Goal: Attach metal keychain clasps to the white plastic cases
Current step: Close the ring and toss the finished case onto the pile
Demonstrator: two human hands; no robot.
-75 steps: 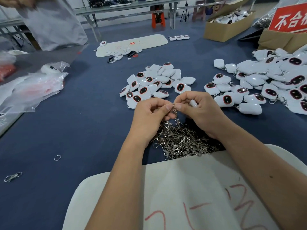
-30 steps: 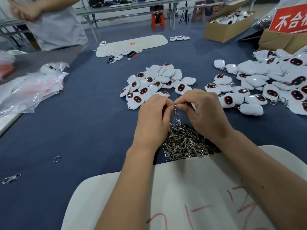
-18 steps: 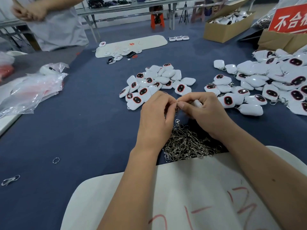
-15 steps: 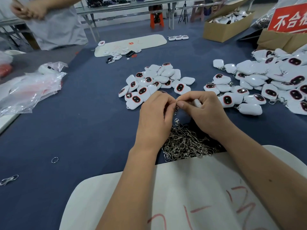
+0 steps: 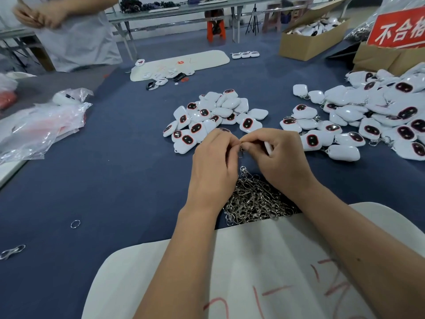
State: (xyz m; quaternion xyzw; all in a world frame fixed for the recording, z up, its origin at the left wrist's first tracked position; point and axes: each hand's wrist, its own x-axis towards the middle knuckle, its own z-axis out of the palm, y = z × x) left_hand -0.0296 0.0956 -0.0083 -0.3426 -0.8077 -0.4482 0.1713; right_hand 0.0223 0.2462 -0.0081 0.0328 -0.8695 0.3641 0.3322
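Far left of the hands: clear plastic bags (image 5: pixel 39 127); nearer, a loose split ring (image 5: pixel 75 224) and a stray clasp (image 5: pixel 12 250) on the blue tabletop (image 5: pixel 103 180). Left hand (image 5: pixel 213 166): fingers curled, tips pinching a metal clasp (image 5: pixel 241 151) at centre. Just beyond the left hand: pile of white cases (image 5: pixel 213 116) w/ dark oval windows. Below and between both wrists: heap of metal clasps (image 5: pixel 253 199), touching the edge of a white board (image 5: pixel 264 261) w/ red marks. Right hand (image 5: pixel 280 157): thumb and forefinger meet the left fingertips on the same clasp; a white case (image 5: pixel 268 147) is tucked in its curled fingers, mostly hidden. Right of the right hand: second, larger pile of cases (image 5: pixel 368 116), some w/ rings visible. Beyond it: cardboard box (image 5: pixel 310 40) and red sign (image 5: pixel 400 28).
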